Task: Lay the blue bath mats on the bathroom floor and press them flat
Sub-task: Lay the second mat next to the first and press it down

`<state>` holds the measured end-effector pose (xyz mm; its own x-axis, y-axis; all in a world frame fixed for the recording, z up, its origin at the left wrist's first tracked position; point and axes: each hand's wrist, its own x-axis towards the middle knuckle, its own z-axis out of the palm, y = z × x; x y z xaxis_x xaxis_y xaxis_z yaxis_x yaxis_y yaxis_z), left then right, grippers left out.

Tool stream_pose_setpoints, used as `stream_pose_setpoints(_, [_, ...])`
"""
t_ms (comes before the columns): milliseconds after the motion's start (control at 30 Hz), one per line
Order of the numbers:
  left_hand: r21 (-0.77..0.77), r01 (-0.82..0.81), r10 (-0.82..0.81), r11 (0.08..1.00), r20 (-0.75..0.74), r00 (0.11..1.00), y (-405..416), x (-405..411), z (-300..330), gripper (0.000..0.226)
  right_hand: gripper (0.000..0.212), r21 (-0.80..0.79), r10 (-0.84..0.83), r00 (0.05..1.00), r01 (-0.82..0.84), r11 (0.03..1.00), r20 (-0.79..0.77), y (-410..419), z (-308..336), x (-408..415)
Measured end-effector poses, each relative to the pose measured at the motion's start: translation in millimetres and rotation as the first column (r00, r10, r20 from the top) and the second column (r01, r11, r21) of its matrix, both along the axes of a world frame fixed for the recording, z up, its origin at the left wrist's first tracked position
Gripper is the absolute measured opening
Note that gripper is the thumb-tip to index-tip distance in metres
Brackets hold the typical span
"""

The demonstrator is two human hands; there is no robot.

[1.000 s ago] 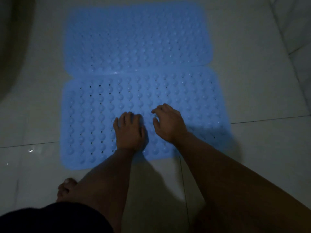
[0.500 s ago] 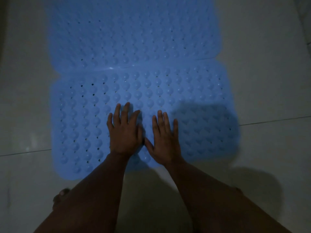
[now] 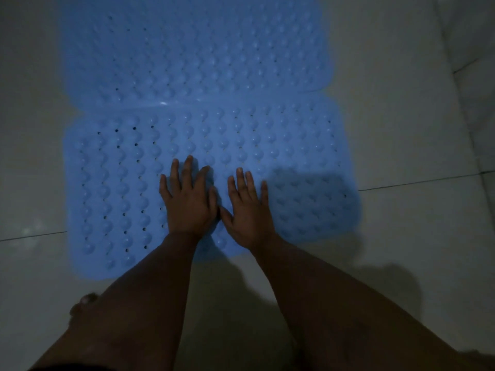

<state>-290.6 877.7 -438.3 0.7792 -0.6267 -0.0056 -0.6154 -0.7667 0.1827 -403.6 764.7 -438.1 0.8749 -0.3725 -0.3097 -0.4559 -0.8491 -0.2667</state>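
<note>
Two blue bath mats with raised bumps and small holes lie side by side on the pale tiled floor. The far mat [image 3: 192,52] fills the top of the view. The near mat [image 3: 115,188] lies just below it, and their long edges meet along a seam. My left hand [image 3: 188,202] lies flat on the near mat's middle with fingers spread and straight. My right hand [image 3: 249,210] presses flat beside it, thumbs nearly touching. Both hands are near the mat's front edge.
Pale floor tiles [image 3: 417,236] surround the mats, with a grout line running left to right. A tiled step or wall base [image 3: 471,76] rises at the right. My bare foot [image 3: 85,303] stands at the lower left, close to the near mat's front edge.
Both hands went from curled fingers on the near mat to fingers stretched flat and spread. The view moved closer to the mats.
</note>
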Motion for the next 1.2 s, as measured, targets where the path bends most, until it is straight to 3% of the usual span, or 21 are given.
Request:
stream_pose_setpoints(200, [-0.131,-0.149,0.147,0.98,-0.026,0.989,-29,-19,11,0.049,0.066,0.279,0.079,0.983,-0.03,0.96,-0.165,-59,63,28])
stream_pose_setpoints(367, [-0.158,-0.013,0.011,0.987,-0.016,1.0,-61,-53,19,0.049,0.053,0.163,-0.153,0.988,0.155,0.974,-0.024,-126,91,11])
stream_pose_setpoints(600, [-0.1,0.355,-0.363,0.93,-0.087,0.928,-100,-119,-14,0.061,0.037,0.059,-0.257,0.931,0.25,0.966,0.258,-165,65,-30])
stream_pose_setpoints(767, [-0.031,0.365,-0.366,0.931,-0.037,0.93,-104,-122,-23,0.078,0.028,-0.03,-0.199,0.92,0.221,0.975,0.337,-176,49,-28])
stream_pose_setpoints(933, [-0.019,0.362,-0.363,0.932,-0.043,0.931,-106,-124,-22,0.082,0.035,-0.105,-0.092,0.917,0.143,0.984,0.387,-179,29,-38])
stream_pose_setpoints(1200, [-0.013,0.36,-0.36,0.933,-0.106,0.927,-107,-125,-18,0.093,0.038,-0.081,-0.118,0.936,0.153,0.985,0.332,-171,28,-71])
